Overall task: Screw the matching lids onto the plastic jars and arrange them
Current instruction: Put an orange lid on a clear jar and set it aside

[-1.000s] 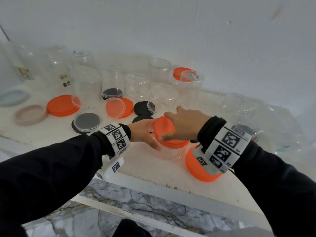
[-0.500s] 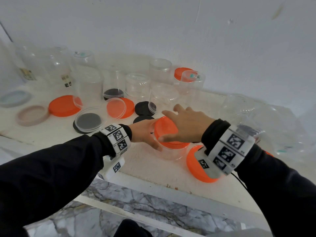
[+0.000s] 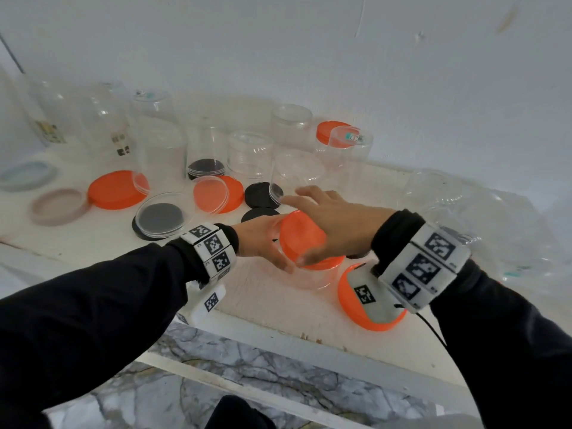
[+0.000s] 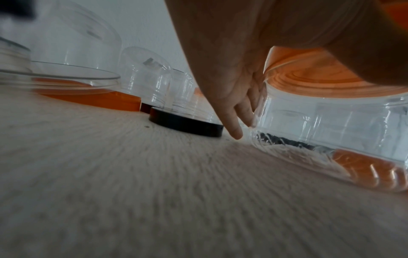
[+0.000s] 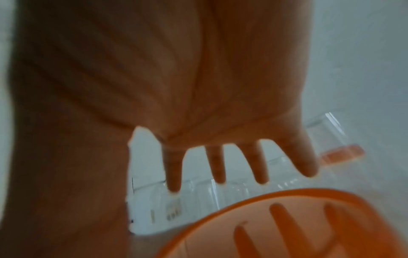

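A low clear plastic jar (image 3: 309, 278) stands near the shelf's front edge with an orange lid (image 3: 298, 236) on its mouth. My left hand (image 3: 263, 243) grips the jar's left side, thumb in front and fingers (image 4: 234, 111) down along its far wall (image 4: 331, 122). My right hand (image 3: 334, 218) hovers over the lid with fingers straight and spread, its thumb near the lid's front rim. In the right wrist view the spread fingers (image 5: 217, 167) stand above the lid (image 5: 309, 227). The orange lid (image 4: 320, 78) shows through the jar from below.
Another orange lid (image 3: 349, 301) lies under my right wrist. Black lids (image 3: 260, 195), orange lids (image 3: 114, 190), a clear lid (image 3: 161, 215) and a pink lid (image 3: 55, 205) lie behind. Several upturned clear jars (image 3: 250, 153) line the wall. A crumpled clear bag (image 3: 495, 218) sits right.
My right hand has let go of the lid's rim and spread its fingers out straight above it. The left hand keeps its grip on the jar.
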The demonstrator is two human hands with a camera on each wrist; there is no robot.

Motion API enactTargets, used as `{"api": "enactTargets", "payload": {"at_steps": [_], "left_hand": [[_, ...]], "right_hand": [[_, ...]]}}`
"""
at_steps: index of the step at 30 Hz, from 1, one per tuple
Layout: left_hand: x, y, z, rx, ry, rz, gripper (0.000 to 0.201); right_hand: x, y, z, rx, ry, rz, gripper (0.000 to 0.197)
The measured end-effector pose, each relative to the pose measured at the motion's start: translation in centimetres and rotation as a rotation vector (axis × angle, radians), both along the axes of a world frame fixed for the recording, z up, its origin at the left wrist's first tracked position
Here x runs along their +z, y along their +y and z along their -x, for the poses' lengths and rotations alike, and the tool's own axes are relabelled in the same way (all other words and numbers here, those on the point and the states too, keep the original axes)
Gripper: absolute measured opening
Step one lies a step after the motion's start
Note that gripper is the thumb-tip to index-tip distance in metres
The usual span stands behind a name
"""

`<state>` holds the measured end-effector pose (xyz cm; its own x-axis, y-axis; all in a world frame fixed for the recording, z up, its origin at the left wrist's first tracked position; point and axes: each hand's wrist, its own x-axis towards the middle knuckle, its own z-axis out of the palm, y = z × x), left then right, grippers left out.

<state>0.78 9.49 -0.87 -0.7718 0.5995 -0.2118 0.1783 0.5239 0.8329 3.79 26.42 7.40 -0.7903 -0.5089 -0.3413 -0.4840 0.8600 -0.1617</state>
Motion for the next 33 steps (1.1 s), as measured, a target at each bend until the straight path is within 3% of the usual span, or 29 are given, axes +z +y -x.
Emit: {"api": "enactTargets", "payload": {"at_steps": [3,7,11,13,16,19,23,26,30,33], "left_hand": [[0.0,0.0,-0.1,-0.012,-0.009,-0.015,0.077],[0.0,0.1,0.0,-0.014,0.026,-0.011,0.074],[0.1,0.0,0.0,-0.003,0.037,0.035,0.067],[0.2,0.1,-0.1,-0.005,0.032,0.038,0.067],[0.2,0.1,-0.1,-0.006,0.018,0.024,0.071],[0.2,0.1,-0.2,-0.023,-0.006,-0.004,0.079],[0.0,0.1,-0.1,-0.012,-0.017,-0.023,0.072],[0.0,0.1,-0.1,-0.006,-0.010,-0.023,0.067],[0.1,0.1,-0.2,-0.013,-0.021,-0.023,0.070],[0.0,0.1,-0.2,-0.025,-0.010,-0.033,0.078]], "right_hand": [[0.4,0.3,0.0,0.113,-0.102,-0.015,0.088],[-0.6,-0.5,-0.6,0.064,0.129,-0.127,0.077],[-1.0,-0.9,-0.6,-0.036,0.271,-0.189,0.081],[-1.0,-0.7,-0.4,-0.043,0.248,-0.193,0.087],[-0.4,-0.1,-0.2,-0.003,0.062,-0.100,0.095],[0.1,0.4,0.2,0.073,-0.073,-0.083,0.091],[-0.4,0.4,0.1,0.002,0.077,-0.068,0.078],[-1.1,0.2,-0.2,-0.039,0.192,-0.131,0.083],[-0.9,0.8,-0.2,0.018,0.026,-0.052,0.092],[-0.7,0.9,0.0,0.062,-0.010,-0.014,0.084]]}}
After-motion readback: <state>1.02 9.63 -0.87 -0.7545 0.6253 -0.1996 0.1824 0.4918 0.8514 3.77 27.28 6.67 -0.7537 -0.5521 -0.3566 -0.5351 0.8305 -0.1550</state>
